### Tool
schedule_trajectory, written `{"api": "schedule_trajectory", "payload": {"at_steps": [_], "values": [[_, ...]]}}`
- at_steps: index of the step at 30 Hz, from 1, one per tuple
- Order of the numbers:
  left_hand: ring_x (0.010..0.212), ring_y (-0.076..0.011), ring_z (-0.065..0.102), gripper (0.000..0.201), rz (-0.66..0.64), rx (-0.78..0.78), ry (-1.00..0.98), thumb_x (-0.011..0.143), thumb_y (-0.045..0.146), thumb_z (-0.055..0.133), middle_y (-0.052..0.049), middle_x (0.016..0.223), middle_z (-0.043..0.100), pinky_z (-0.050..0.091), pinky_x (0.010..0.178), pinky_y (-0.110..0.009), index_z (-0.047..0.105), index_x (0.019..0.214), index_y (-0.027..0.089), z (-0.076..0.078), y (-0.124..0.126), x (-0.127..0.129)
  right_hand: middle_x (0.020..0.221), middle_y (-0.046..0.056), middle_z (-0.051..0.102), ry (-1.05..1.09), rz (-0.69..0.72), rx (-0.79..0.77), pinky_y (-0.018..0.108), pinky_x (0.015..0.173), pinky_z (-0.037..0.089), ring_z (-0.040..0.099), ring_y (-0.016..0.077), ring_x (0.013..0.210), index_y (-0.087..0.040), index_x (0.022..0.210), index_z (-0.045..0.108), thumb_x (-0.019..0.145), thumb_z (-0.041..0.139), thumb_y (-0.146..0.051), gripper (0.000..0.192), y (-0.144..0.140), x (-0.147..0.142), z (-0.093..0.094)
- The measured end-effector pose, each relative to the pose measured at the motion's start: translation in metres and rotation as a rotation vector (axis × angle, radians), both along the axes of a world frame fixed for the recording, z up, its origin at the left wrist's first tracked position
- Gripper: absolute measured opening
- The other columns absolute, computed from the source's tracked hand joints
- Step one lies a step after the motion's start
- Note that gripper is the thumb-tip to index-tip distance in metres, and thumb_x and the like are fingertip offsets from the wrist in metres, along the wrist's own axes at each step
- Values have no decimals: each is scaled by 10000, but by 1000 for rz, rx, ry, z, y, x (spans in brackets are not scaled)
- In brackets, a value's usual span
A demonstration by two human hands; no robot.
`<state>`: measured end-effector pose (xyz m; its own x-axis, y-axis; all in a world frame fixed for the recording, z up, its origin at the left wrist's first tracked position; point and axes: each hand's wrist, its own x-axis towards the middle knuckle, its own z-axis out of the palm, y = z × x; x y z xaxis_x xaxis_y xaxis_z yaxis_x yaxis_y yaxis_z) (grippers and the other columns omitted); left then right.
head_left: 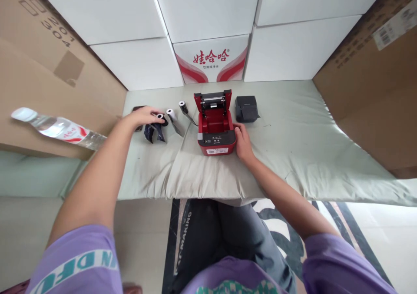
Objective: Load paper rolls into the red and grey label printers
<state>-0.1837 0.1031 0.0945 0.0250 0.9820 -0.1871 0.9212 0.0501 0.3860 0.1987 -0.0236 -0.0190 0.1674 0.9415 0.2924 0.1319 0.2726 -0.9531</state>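
A red and black receipt printer (pixel 216 148) stands on the cloth with its lid (pixel 213 100) raised; its red inner bay shows no roll. My right hand (pixel 243 144) grips the printer's right side, some fingers hidden behind it. My left hand (pixel 148 116) is closed over a small dark roll with a white core (pixel 162 119). Below that roll lies a dark, shiny crumpled piece (pixel 154 133). Just to the right are a white paper roll (pixel 170 114) with a loose tail and a dark roll (pixel 183 107) whose strip runs toward the printer.
A black boxy part (pixel 246 109) lies right of the printer. Partly behind my left hand is a dark brown flat object (pixel 138 109). A water bottle (pixel 61 129) is at the left. White cartons (pixel 211 59) line the back, with cardboard boxes (pixel 374 81) on both sides.
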Motion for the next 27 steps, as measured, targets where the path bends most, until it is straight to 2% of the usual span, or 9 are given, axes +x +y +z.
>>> {"api": "schedule_trajectory", "payload": {"at_steps": [3,5,11,14,16,18,21,24,27], "values": [[1143,-371,657,340,-9,72,144,594,396,825,-46,890,758,437,1049,-462,805,915,288,-1,-6,12,1186,73,694,-4,-2,-1,475,1072,458,614,273,1147,-278,1125,627,994,445,-689,468,0,1,0],[1125,-348,657,332,-9,154,88,648,395,816,-46,925,756,445,1047,-456,795,956,273,4,-11,14,1196,74,695,-7,-4,-7,473,1078,456,612,272,1156,-275,1128,628,997,440,-686,470,-1,1,1],[1097,-245,655,466,122,442,-656,761,512,780,-44,1206,722,550,955,-387,677,1148,272,26,-60,16,1173,76,700,-7,-9,-11,465,1050,473,624,271,1133,-268,1113,628,992,446,-683,469,0,-1,1],[1057,-227,686,519,64,375,-979,747,612,758,-4,1223,720,583,907,-380,605,1178,366,25,-86,45,1171,74,702,2,-14,-6,472,1054,473,626,270,1129,-270,1110,632,990,447,-691,475,1,-2,0],[1017,-239,707,537,6,275,-1067,729,632,758,-25,1172,737,591,888,-403,576,1149,350,18,-93,78,1175,69,704,5,-13,-5,473,1059,475,625,268,1137,-274,1110,635,988,448,-699,481,1,-2,0],[1040,-267,722,575,-111,182,-1031,674,537,832,-62,1214,737,585,936,-435,563,1122,296,9,-93,113,1182,66,705,3,-10,-4,474,1067,474,624,268,1151,-274,1113,637,989,446,-702,485,1,-1,-1],[1154,-302,700,443,-333,189,-750,692,445,830,-84,1237,741,547,1025,-460,609,1020,245,-2,-84,156,1179,64,707,-4,-3,-2,469,1066,478,626,267,1147,-274,1109,635,992,443,-699,481,1,0,0],[1167,-319,686,264,-453,239,-427,744,320,779,-74,1173,767,496,1066,-488,661,964,234,-4,-74,176,1165,65,705,-5,7,-5,453,1051,485,631,266,1129,-275,1104,630,994,443,-693,471,1,0,1],[1078,-317,704,237,-482,241,-271,741,247,757,-67,1097,779,506,992,-460,694,969,230,-3,-68,180,1169,69,700,0,13,-1,447,1058,482,630,267,1134,-271,1106,626,997,440,-686,467,1,-1,2]]}}
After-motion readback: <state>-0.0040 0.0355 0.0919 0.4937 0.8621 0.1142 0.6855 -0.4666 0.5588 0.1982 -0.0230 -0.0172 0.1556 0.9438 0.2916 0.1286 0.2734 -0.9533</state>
